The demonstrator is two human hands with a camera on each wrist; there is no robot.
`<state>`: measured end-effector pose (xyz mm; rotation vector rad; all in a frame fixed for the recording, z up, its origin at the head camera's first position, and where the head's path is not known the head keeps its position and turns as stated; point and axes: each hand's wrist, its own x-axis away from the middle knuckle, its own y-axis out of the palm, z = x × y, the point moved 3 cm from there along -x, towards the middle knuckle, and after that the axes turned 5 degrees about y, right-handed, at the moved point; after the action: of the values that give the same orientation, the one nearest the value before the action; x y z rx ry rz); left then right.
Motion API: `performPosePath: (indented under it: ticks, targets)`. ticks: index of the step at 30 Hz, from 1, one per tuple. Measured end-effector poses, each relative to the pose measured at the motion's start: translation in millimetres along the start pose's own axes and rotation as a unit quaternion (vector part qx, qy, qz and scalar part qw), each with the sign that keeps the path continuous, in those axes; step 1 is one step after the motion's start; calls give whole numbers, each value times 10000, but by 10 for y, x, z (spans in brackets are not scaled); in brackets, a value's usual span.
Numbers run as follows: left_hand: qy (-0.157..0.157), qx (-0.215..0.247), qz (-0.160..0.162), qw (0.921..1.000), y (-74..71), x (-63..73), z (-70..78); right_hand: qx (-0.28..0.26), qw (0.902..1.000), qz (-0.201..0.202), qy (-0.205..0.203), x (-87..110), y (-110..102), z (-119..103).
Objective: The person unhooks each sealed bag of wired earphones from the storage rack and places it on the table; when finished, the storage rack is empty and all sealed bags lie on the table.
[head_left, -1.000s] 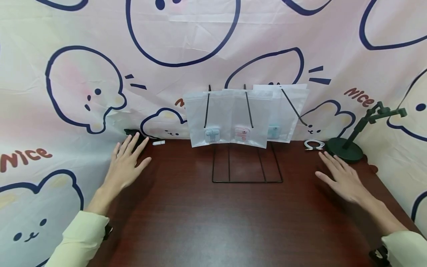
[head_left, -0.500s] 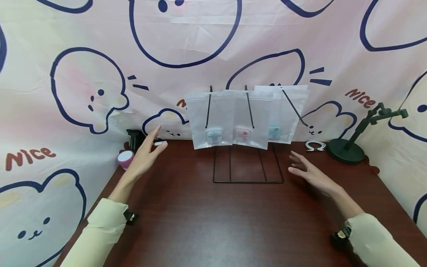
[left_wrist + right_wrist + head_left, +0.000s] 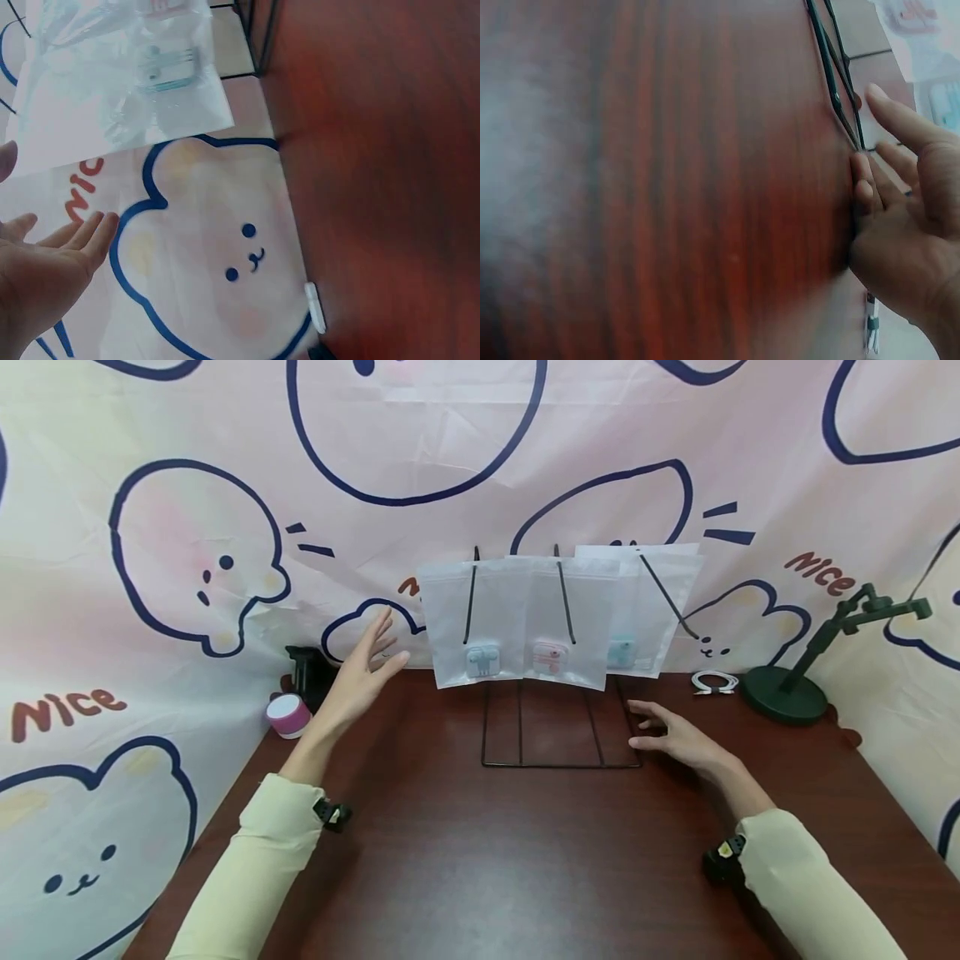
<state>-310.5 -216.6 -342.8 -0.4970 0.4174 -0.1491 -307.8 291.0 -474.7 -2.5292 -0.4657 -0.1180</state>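
While three translucent bags (image 3: 543, 610) hung from the black wire rack (image 3: 561, 767) at the head view's upper middle, the left hand (image 3: 354, 681) hovered near their left edge, its grip released. At centre right, the right hand (image 3: 681, 740), its grip also loose, was beside the rack over the worktop (image 3: 487, 860).

bags (image 3: 543, 606) on rack (image 3: 561, 766) | cable (image 3: 714, 674) right of rack | lamp (image 3: 787, 693) right of cable
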Motion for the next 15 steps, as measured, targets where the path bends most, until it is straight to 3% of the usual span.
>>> performPosePath:
  ticks: [4,10,15]
  targets:
    - [96,14,47,9999,30,-150,83,353,9991,-195,-91,7,-24,10]
    - [216,350,212,9989,98,-285,410,581,9973,-330,-318,26,-18,-21]
    - [164,301,454,9984,201,-500,353,624,9971,-283,-326,33,-21,8]
